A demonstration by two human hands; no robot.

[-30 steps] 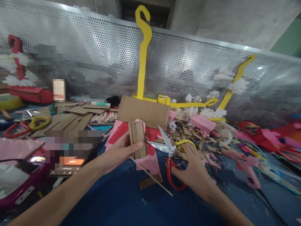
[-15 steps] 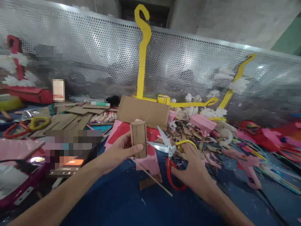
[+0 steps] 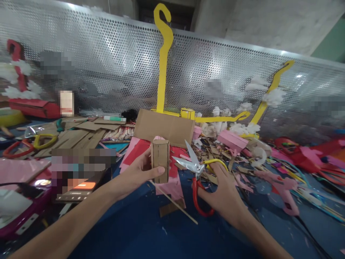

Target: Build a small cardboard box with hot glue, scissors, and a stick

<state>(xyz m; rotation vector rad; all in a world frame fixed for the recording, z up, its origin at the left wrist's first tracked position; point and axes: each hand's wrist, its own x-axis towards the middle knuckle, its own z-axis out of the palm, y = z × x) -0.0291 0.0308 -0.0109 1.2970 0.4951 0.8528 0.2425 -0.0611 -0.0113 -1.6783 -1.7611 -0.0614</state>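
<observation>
A small cardboard box (image 3: 160,156) stands upright in my left hand (image 3: 142,171), with the thumb across its front and the fingers behind it. My right hand (image 3: 218,187) grips a pair of scissors (image 3: 197,169) by the red and yellow handles. The blades are spread apart and point left toward the box without touching it. Below the box, a thin wooden stick (image 3: 176,205) lies across a pink sheet (image 3: 172,187) and the blue table (image 3: 140,230). Red sheets are partly hidden behind my left hand.
Behind stands a cardboard piece (image 3: 164,126) with a yellow hook shape (image 3: 162,72). Cardboard scraps (image 3: 215,153) and a pink glue gun (image 3: 283,190) lie right. A phone (image 3: 81,187) and other scissors (image 3: 32,144) are left. A perforated metal panel (image 3: 107,72) runs behind.
The scissors and my right hand have shifted slightly to the right, with the blades still spread. The small box in my left hand has moved a little right and down.
</observation>
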